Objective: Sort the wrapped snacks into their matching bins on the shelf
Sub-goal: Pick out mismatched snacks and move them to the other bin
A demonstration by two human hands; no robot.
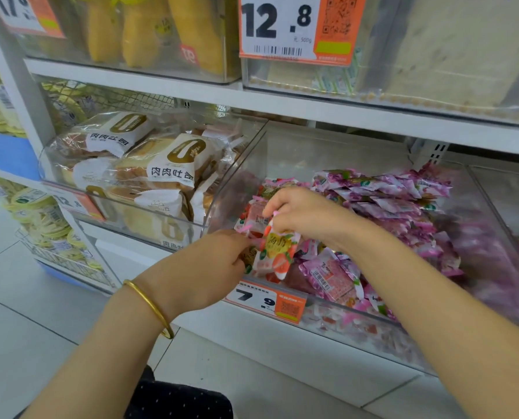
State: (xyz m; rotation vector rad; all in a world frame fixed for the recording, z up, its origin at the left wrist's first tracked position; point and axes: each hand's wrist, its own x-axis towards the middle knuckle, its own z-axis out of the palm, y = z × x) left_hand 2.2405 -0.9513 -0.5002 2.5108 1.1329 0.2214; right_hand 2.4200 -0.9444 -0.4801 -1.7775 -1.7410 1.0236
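Note:
A strawberry-print snack packet (277, 252) hangs over the front edge of a clear bin (297, 158) full of pink wrapped snacks (382, 201). My right hand (300, 213) pinches the packet's top between curled fingers. My left hand (212, 267), with a gold bangle on the wrist, grips wrapped snacks at the packet's lower left. Red and pink strawberry packets (258, 213) lie in the bin's left part, purple-pink ones in the right.
A clear bin of white bread packets (161, 164) stands to the left. Upper shelf bins (149, 34) hold yellow packets and pale cakes behind a 12.8 price tag (297, 28). A 7.9 price tag (267, 300) hangs on the pink bin's front. Tiled floor lies below.

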